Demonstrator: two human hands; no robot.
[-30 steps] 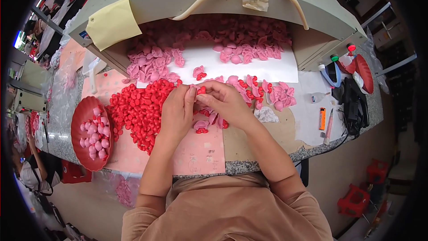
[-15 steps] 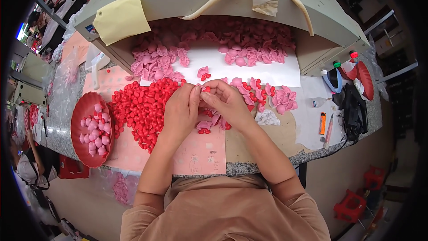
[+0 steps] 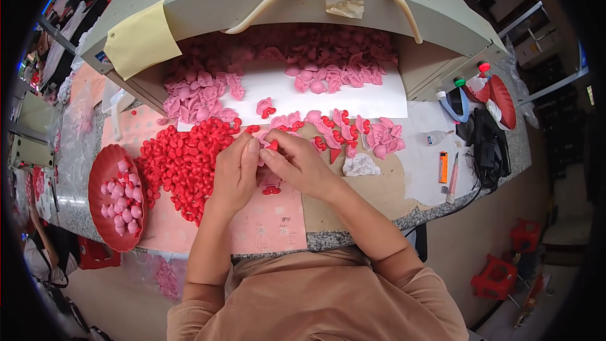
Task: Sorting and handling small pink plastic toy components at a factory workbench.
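Observation:
My left hand (image 3: pixel 237 173) and right hand (image 3: pixel 300 163) meet above the near middle of the bench, fingers pinched together. Between their fingertips is a small pink moulded piece with a red part (image 3: pixel 273 145) on it; the fingers hide most of it. Left of my left hand spreads a large heap of glossy red pieces (image 3: pixel 189 161). Just below the hands lies another pink piece with a red part (image 3: pixel 271 189). Beyond and right of my right hand lie several more pink pieces with red parts (image 3: pixel 344 127).
A red scalloped tray (image 3: pixel 96 205) with pink and red pieces stands at left. A grey metal housing (image 3: pixel 265 16) arches over pink pieces on white paper (image 3: pixel 252 91). To the right are crumpled tissue (image 3: pixel 361 165), an orange lighter (image 3: pixel 443 167), a small bottle (image 3: pixel 435 137) and black cloth (image 3: pixel 493 151).
Both hands have come slightly nearer to me, still together on the pink piece. The whole view has shifted a little, so the bench appears farther left.

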